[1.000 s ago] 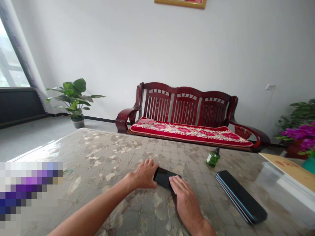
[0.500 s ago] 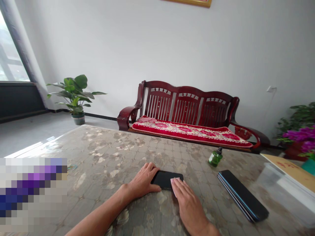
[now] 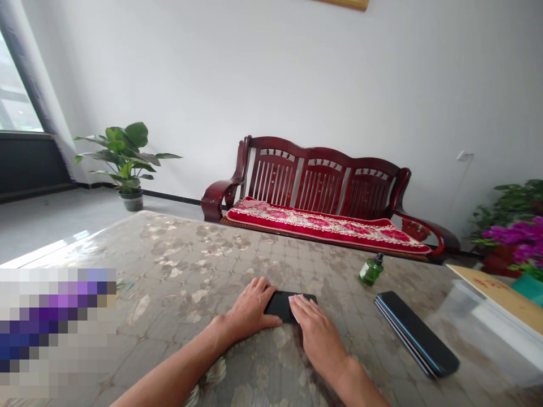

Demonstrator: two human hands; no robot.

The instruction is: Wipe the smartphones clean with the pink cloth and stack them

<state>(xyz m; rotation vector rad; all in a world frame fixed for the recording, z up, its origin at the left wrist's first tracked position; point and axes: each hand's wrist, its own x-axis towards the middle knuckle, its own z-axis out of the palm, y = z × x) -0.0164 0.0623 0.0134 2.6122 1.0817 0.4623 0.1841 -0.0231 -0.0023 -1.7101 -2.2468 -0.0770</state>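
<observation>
- Left hand [image 3: 253,306] is spread across the left end of the black phone [image 3: 278,307], which is held between the thumb, on the near long side, and the fingers, on the far long side.
- The right hand [image 3: 319,333] is laid nearly flat over the phone's right part, its fingers straight and close together. Under them a pale pink cloth [image 3: 292,306] is pressed on the screen (only a thin strip of it can be seen).
- The phone is laid flat on the patterned table [image 3: 190,254], well in from the far edge, its long sides running roughly left to right.
- Toward the far edge, right of the phone, a green bottle [image 3: 370,271] with a black top is stood upright.
- Nearer, right of the right hand, a stack of dark phones [image 3: 418,333] is set down at a slant, apart from the hand.
- Further toward the table's right side, a clear plastic box [image 3: 470,322] and a yellow cover [image 3: 500,285] with red marks are seen; how they are stacked cannot be told.
- Part of the table's left side is hidden by a pixelated patch.
- Past the far edge, a red wooden bench [image 3: 322,181] is covered with a floral pad [image 3: 322,221].
</observation>
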